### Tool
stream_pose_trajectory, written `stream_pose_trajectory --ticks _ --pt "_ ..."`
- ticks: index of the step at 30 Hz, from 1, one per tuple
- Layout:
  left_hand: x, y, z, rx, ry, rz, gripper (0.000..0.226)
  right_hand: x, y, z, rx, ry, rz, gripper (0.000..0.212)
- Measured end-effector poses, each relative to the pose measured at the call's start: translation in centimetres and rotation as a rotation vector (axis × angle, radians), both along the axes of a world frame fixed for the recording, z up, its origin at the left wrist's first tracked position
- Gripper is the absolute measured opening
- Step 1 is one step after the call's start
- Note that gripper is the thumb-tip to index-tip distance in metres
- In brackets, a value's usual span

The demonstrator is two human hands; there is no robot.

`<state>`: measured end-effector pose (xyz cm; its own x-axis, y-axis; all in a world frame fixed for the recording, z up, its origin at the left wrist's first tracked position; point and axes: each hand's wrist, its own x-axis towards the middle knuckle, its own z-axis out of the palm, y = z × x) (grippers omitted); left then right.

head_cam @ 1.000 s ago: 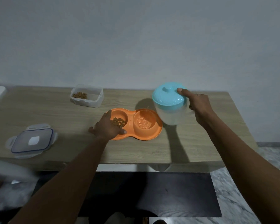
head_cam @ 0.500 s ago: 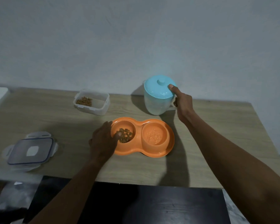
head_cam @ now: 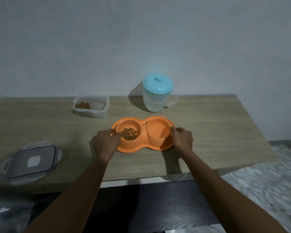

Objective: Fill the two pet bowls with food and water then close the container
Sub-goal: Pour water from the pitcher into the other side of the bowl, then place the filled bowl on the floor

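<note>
An orange double pet bowl (head_cam: 142, 132) lies mid-table. Brown kibble (head_cam: 128, 134) fills part of its left bowl; the right bowl (head_cam: 158, 130) looks wet with water. My left hand (head_cam: 106, 142) grips the left rim, fingers curled over the edge. My right hand (head_cam: 181, 137) pinches the right rim. Behind the bowl stands a clear water jug with a light blue lid (head_cam: 157, 93), free of both hands. An open clear food container (head_cam: 91, 105) with some kibble sits at the back left. Its flat clip lid (head_cam: 31, 160) lies near the front left edge.
The wooden table (head_cam: 217, 132) ends against a grey wall behind. Its front edge runs just under my forearms. A dark surface lies below the table, and pale mottled floor shows at the right.
My right hand let go of the jug, which now stands at the back, and came down onto the bowl's right rim. My left hand stays on the left rim.
</note>
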<state>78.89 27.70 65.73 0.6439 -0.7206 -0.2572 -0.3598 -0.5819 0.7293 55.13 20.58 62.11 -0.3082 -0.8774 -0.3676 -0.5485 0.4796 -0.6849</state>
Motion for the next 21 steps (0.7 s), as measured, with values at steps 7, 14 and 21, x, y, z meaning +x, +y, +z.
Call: stream_pose_trajectory --ticks 7,14,21 --pt "-2.4 1.9 1.6 -0.026 0.09 0.069 0.043 -2.0 2.4 1.2 0.027 -0.234 -0.058 0.049" --pt "-9.8 2.8 4.5 -0.108 0.091 0.008 0.042 -10.9 4.2 2.9 -0.083 -0.405 -0.113 0.05" --pt "-26.2 2.6 7.1 -0.184 0.116 -0.044 0.045 -28.2 5.2 6.7 -0.183 -0.449 -0.138 0.067"
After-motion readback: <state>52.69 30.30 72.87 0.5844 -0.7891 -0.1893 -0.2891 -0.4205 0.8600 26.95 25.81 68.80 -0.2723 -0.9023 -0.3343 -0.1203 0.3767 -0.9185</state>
